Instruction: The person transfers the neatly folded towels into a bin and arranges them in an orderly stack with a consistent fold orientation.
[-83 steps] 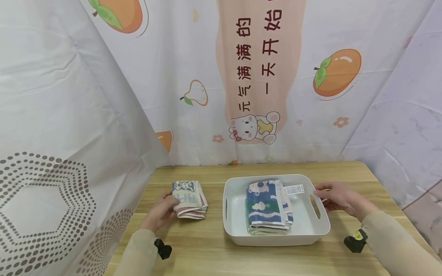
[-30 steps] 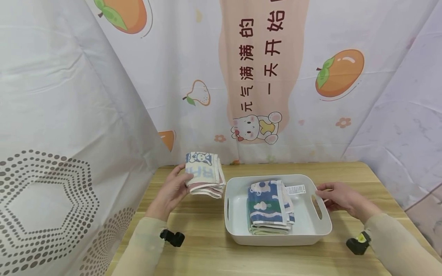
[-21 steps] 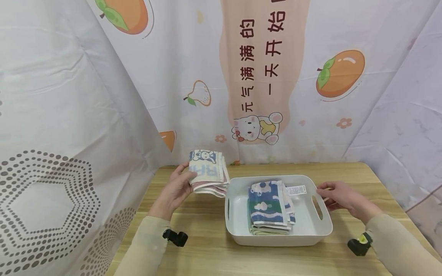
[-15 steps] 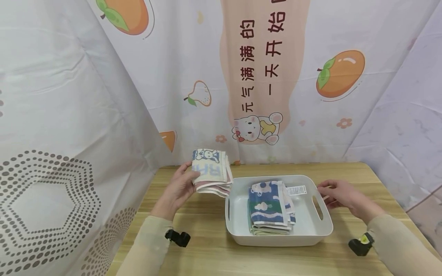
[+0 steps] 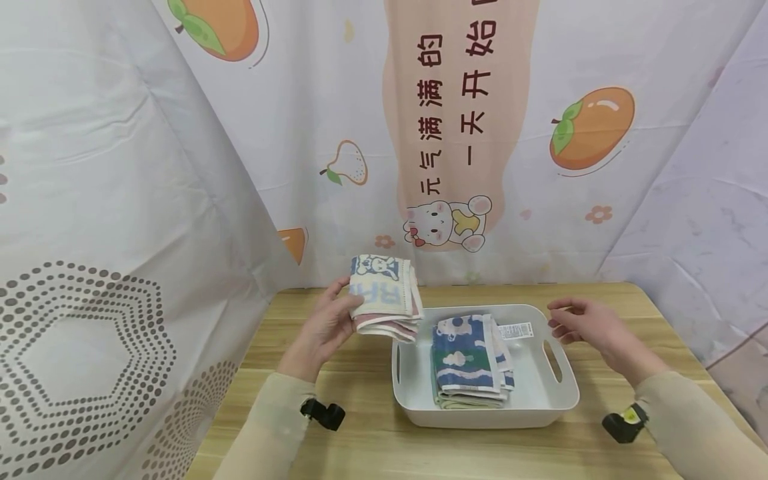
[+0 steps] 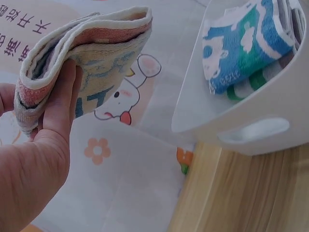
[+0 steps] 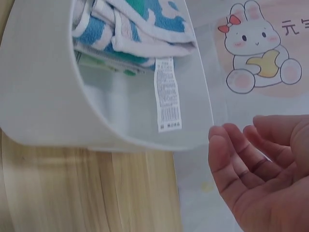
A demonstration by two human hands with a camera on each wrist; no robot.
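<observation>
My left hand (image 5: 327,327) pinches a folded towel (image 5: 384,290), cream and pink with a blue animal print, and holds it up off the table by the bin's left end. Its thumb lies on top and the fingers go underneath, as the left wrist view (image 6: 48,140) of the hand also shows. A white plastic bin (image 5: 414,417) with a handle slot at each end stands on the table. Folded blue and green towels (image 5: 465,357) lie stacked inside. My right hand (image 5: 591,327) hovers by the bin's right rim, fingers loosely curved and holding nothing.
A white label (image 5: 515,331) sticks out from the stacked towels. The wooden table (image 5: 354,447) meets a printed curtain (image 5: 336,220) behind, and more curtain hangs at both sides.
My left hand lifted the cream and pink towel off the table and carried it right, to the bin's left rim. The right hand has risen away from the bin's right handle.
</observation>
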